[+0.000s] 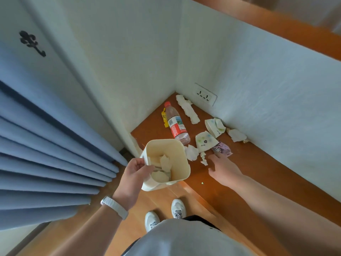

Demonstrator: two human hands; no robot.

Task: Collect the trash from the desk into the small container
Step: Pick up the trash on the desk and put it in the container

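My left hand [135,172] grips the rim of a small cream container [177,150], held at the desk's near edge with crumpled paper inside. My right hand [224,168] reaches over the brown desk [258,163], fingers spread, holding nothing, its fingertips at a purple cartoon wrapper [222,147]. Around it lie small tissue scraps [203,158], a crumpled tissue [191,152], two crushed flowered paper cups [204,141] [215,126], a plastic bottle with a red label [177,123], a yellow wrapper [164,117], a long twisted tissue [188,109] and a wadded paper [237,135] against the wall.
White walls close the desk's corner, with a socket [205,94] on the right wall. Blue curtains [46,154] hang at the left. Wooden floor and my white shoes [178,208] are below the desk edge.
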